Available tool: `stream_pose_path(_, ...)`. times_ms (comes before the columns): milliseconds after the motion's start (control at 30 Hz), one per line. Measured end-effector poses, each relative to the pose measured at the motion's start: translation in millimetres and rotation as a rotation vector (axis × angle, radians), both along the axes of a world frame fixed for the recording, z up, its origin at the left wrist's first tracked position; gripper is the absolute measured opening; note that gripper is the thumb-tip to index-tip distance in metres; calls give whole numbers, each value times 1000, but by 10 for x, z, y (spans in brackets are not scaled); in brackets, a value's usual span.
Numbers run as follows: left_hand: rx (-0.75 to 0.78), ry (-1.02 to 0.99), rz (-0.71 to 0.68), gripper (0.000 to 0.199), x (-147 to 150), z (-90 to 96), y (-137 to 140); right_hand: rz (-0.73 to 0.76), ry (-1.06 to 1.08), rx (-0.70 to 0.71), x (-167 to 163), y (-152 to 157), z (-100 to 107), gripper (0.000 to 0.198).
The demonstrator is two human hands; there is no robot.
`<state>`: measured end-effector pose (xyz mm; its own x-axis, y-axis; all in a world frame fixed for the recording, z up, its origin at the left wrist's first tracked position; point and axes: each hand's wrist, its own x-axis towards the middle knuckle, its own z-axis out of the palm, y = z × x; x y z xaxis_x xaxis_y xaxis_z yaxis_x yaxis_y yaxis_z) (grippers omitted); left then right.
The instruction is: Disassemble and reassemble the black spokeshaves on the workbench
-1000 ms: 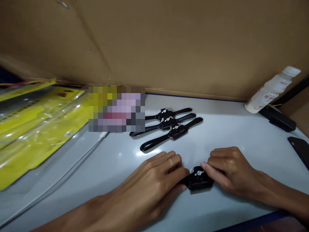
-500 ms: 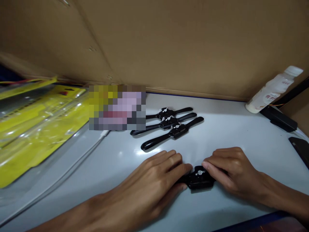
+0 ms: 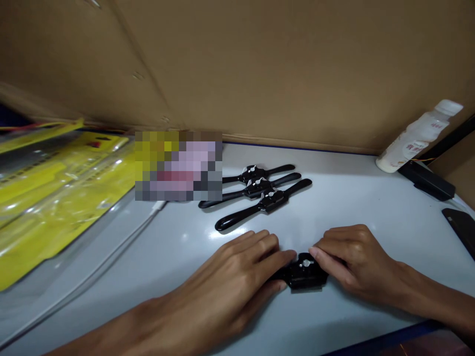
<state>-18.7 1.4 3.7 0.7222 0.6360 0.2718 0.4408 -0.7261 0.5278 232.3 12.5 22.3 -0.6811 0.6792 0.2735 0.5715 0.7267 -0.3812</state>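
Observation:
A black spokeshave [image 3: 307,277] with a silver screw on its middle lies low over the white table, between my two hands. My left hand [image 3: 241,277] is closed around its left handle, thumb below and fingers above. On the other side, my right hand [image 3: 358,257] grips the right handle, its thumb against the body's edge. Both handles are mostly hidden by my fingers. Beyond my hands, three matching spokeshaves rest side by side at a slant: a near one [image 3: 273,199], a middle one [image 3: 256,188] and a far one [image 3: 252,173].
Yellow plastic packages [image 3: 70,198] cover the left side. A white cable [image 3: 111,257] runs to a pixelated item [image 3: 181,168]. At the right stand a white bottle [image 3: 419,138], a black block-shaped object [image 3: 426,180] and a dark flat object [image 3: 460,230]. Cardboard [image 3: 260,69] walls the back.
The whole view has shifted very slightly. Both hands keep the same hold on the spokeshave, and the other spokeshaves lie as before.

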Motion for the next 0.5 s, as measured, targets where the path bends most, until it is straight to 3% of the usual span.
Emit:
stream_pose_path(133, 6, 9, -10, 19, 9, 10, 9, -7, -6, -1, 5, -2, -10, 45)
stream_pose_path(500, 3, 35, -26, 21, 2, -1, 3, -5, 9, 9, -3, -3, 6, 44)
